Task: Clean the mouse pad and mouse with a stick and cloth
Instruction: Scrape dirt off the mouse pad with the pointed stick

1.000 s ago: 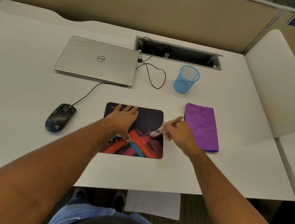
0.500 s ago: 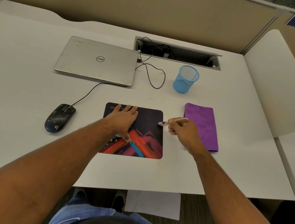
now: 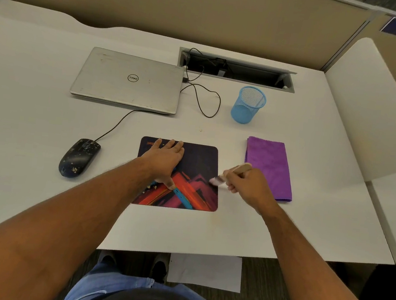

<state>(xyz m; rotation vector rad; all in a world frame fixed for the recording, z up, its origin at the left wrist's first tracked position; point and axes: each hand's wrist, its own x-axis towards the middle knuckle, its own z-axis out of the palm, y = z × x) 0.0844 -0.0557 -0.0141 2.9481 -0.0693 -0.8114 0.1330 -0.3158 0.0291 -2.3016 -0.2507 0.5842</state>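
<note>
Since half a second ago, the right hand (image 3: 247, 185) has swung back toward the lower part of the frame, carrying its small wooden-handled brush (image 3: 232, 174) from the pad's upper right edge down to the middle of that edge. Its fingers curl round the pale handle, and the blurred bristle tip rests at the right border of the rectangular mouse pad printed in dark purple, red and blue (image 3: 196, 174), at the frame's centre. The left hand (image 3: 165, 159) stays flat on the pad's left half, fingers straight and close together, thumb spread toward the bottom, pressing the pad down. A few pale crumbs lie on the pad just beside that thumb. Right of the pad, just behind the right hand, lies the folded purple cloth (image 3: 270, 166). Left of the pad, well apart, sits the black corded mouse flecked with pale specks (image 3: 79, 157). Toward the upper left lies a closed silver laptop (image 3: 128, 80), and a blue mesh cup (image 3: 247, 105) stands upper right of centre on the white desk (image 3: 35, 119).
</note>
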